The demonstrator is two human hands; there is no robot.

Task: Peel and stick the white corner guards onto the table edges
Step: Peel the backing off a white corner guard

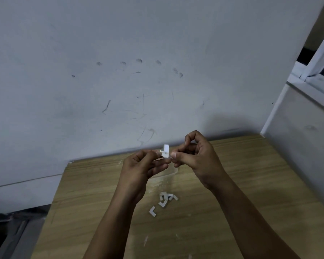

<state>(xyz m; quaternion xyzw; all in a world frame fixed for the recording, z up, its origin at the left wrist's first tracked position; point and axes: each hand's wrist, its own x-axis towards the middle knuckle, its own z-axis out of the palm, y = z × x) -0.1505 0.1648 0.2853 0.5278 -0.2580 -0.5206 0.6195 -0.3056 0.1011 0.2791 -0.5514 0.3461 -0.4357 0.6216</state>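
A small white corner guard (165,151) is held up above the wooden table (94,195), between both hands. My left hand (141,167) pinches its left side with fingertips. My right hand (194,157) pinches its right side between thumb and forefinger, the other fingers curled. Several more white L-shaped corner guards (165,200) lie loose on the table below the hands, one (152,211) a little apart at the left.
The table stands against a scuffed pale wall (120,71), with its back left corner (70,162) visible. A window frame and sill (312,79) rise at the right. A clear plastic bag (171,171) lies on the table under the hands. Small white scraps (146,240) lie nearer me.
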